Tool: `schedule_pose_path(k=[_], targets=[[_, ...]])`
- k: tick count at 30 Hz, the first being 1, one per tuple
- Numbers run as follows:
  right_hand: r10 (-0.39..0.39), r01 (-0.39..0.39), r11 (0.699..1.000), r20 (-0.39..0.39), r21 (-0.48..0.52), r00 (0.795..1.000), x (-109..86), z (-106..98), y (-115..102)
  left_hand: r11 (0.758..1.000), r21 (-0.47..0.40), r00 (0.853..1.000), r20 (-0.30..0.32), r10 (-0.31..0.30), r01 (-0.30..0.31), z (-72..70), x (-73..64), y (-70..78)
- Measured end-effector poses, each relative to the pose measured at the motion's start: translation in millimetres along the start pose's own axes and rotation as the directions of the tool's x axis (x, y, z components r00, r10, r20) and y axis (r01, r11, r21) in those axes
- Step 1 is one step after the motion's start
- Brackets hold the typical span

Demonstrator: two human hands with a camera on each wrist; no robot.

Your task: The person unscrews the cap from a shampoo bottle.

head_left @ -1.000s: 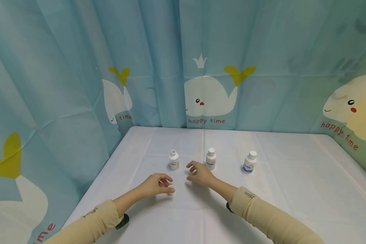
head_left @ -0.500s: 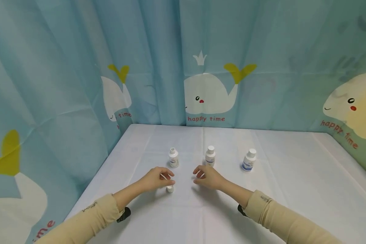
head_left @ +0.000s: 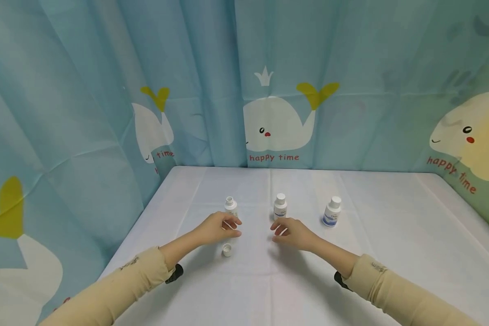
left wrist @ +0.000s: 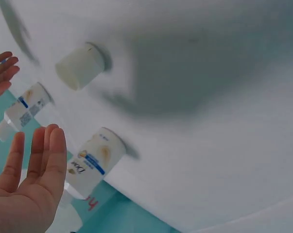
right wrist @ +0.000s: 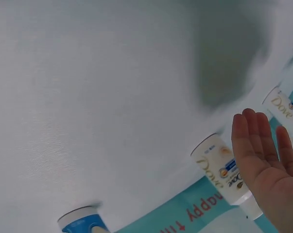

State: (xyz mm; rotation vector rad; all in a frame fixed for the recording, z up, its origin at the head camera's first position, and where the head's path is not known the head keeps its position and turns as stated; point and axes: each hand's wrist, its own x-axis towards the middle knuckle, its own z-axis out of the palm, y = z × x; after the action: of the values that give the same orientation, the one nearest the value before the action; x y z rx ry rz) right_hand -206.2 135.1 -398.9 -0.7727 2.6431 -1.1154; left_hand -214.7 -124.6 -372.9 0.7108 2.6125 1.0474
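Note:
My left hand [head_left: 218, 227] hovers over the table with loosely bent fingers and holds nothing. Just behind it stands a small white bottle [head_left: 230, 204] without a cap, its lower part hidden by the hand. A loose white cap [head_left: 227, 250] sits on the table in front of that hand, hollow side up, apart from the fingers. My right hand [head_left: 294, 233], also holding nothing, is in the air just in front of a capped white bottle [head_left: 280, 206]. In the right wrist view this bottle [right wrist: 216, 162] bears a "Dove" label, and the hand [right wrist: 267, 170] shows relaxed fingers.
Farther right stands another capped white bottle [head_left: 332, 213] with a blue band at its base. A white cloth covers the table [head_left: 391, 235]. Blue curtains [head_left: 212, 90] with printed whales hang along its back and sides.
My left hand has let go of the cap, risen off it and moved forward toward the uncapped bottle. My right hand has moved right, to in front of the middle bottle.

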Motion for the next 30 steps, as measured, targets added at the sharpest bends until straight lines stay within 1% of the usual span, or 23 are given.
schedule_pose_path(k=[5, 10, 14, 18, 21, 24, 30], targets=[[-0.043, 0.043, 0.999, -0.033, -0.006, 0.999, -7.4, -6, 6, 1.0, -0.007, 0.999, 0.019, 0.028, -0.028, 0.5, 7.8, 12.6], [-0.044, 0.044, 0.999, -0.077, 0.0, 0.996, -14.5, -12, 12, 0.998, -0.017, 0.998, 0.02, 0.056, -0.056, 1.9, 18.3, 28.6], [-0.011, 0.012, 1.0, -0.108, 0.01, 0.994, -20.6, -18, 15, 0.999, -0.018, 0.999, 0.005, 0.05, -0.05, 3.1, 27.6, 40.1], [0.043, -0.037, 0.998, -0.145, 0.043, 0.988, -24.1, -24, 16, 0.998, -0.008, 0.998, -0.01, 0.056, -0.056, 4.0, 37.8, 47.3], [0.073, -0.062, 0.996, -0.172, 0.069, 0.982, -22.7, -28, 17, 0.998, 0.022, 0.998, -0.007, 0.065, -0.065, 4.0, 46.1, 49.4], [0.092, -0.078, 0.994, -0.199, 0.08, 0.976, -19.6, -32, 17, 0.997, 0.042, 0.998, -0.004, 0.06, -0.059, 4.3, 55.8, 51.7], [0.127, -0.111, 0.99, -0.233, 0.084, 0.964, -12.2, -36, 21, 0.999, 0.022, 0.999, -0.01, 0.037, -0.036, 5.1, 73.8, 59.3]])
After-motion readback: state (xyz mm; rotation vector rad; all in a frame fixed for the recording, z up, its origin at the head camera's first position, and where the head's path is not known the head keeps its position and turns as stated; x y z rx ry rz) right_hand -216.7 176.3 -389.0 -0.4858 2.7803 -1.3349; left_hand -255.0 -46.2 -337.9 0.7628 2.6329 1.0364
